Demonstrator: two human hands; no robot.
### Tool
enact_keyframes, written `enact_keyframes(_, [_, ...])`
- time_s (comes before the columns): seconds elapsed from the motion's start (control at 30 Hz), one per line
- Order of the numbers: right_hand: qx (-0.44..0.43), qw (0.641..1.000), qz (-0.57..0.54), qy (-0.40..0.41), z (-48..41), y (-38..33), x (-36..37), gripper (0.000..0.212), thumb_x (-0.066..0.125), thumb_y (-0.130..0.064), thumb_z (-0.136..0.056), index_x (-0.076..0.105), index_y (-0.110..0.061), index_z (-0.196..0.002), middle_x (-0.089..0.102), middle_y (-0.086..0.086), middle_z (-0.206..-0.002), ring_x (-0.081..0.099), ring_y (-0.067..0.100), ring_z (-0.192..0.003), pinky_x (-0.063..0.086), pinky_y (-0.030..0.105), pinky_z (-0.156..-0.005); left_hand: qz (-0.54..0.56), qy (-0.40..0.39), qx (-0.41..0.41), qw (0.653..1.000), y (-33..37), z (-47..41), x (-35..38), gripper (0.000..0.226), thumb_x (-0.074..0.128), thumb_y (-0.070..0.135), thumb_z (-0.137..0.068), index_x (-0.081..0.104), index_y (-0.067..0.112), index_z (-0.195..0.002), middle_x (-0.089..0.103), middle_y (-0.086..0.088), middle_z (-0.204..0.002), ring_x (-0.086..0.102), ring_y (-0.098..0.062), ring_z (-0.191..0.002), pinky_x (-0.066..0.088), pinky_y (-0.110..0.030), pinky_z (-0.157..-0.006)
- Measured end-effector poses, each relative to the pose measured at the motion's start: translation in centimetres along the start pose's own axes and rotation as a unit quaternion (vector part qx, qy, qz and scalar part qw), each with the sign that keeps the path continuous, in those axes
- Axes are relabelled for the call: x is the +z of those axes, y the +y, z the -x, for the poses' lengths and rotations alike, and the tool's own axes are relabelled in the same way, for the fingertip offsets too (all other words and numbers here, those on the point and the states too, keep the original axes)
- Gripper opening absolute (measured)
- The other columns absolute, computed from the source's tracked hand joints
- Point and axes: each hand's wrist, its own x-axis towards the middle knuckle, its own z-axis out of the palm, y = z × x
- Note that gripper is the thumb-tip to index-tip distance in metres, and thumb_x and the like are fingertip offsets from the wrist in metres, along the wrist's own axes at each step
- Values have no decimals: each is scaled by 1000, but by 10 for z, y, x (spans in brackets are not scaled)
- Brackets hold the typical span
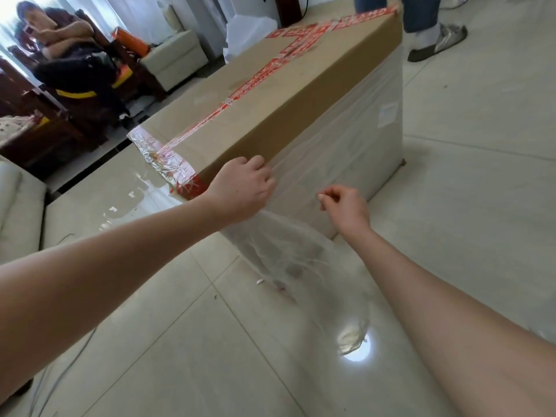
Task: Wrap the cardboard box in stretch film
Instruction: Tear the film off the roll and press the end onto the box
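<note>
Head view: the left hand (pixel 243 188) sits on the near upper edge of the cardboard box (pixel 240 94), fingers curled and knuckles up, gripping a gathered bunch of stretch film (pixel 346 139). From under this hand the film fans downward in a wrinkled loose tail (pixel 288 251) that reaches the tiled floor (pixel 195 341).

The right hand (pixel 346 207) hangs just beside and lower than the left one, in front of the wrapped side, fingers curled with thumb meeting forefinger. Whether film is pinched between them cannot be told, since the film is clear.

The box stands on the floor and stretches away from both hands. Film covers its long side beyond the right hand, while a bare cardboard strip runs along the top edge past the left hand.

Red tape (pixel 261 73) with white printing crosses the lid beyond the left hand; the writing is too blurred to read. Crumpled clear tape (pixel 156 152) covers the corner just left of that hand. A pale label (pixel 386 115) shows under the film far beyond the right hand, unreadable.

Farther off, 1 seated person (pixel 69 55) is far left, and a standing person's slippered foot (pixel 436 43) is past the box's far end.
</note>
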Motion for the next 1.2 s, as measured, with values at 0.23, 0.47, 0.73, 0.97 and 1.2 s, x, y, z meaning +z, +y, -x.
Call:
enact_keyframes(0.23, [17,997,-65,-39,4,14,-7,51,68,-41,-84,56,-15,-127,62,1,-102,56,15,-98,42,28,-90,52,-246,48,967,54,-43,9,49,56,29,-91,41,12,-134,58,-6,-123,51,-27,-116,42,-35,-89])
enact_keyframes(0.47, [82,987,-125,-52,-7,26,-21,99,77,-51,-70,28,-16,-148,36,9,-151,37,23,-137,32,37,-113,398,-291,-288,821,43,-74,19,17,35,12,-92,50,9,-99,68,-16,-101,66,-31,-85,53,-38,-78])
enact_keyframes(0.73, [130,960,-216,-119,-8,32,-20,100,74,-44,-77,15,-15,-152,31,17,-152,37,23,-137,30,29,-109,545,-277,-298,733,38,-83,13,20,40,7,-93,55,10,-81,74,-4,-78,51,-6,-50,39,-15,-46])
enact_keyframes(0.97, [142,951,-211,-174,-8,40,-19,104,73,-45,-78,7,-17,-153,24,14,-156,32,22,-140,29,26,-104,657,-208,-341,639,37,-96,7,11,58,11,-93,54,18,-84,60,3,-64,46,-3,-40,41,-13,-39])
enact_keyframes(1.2, [123,952,-197,-201,-12,33,-20,101,81,-31,-73,18,-15,-151,45,6,-141,46,18,-127,40,24,-101,657,-212,-299,659,41,-108,4,9,62,10,-90,60,14,-98,66,8,-74,51,-8,-61,39,-18,-52])
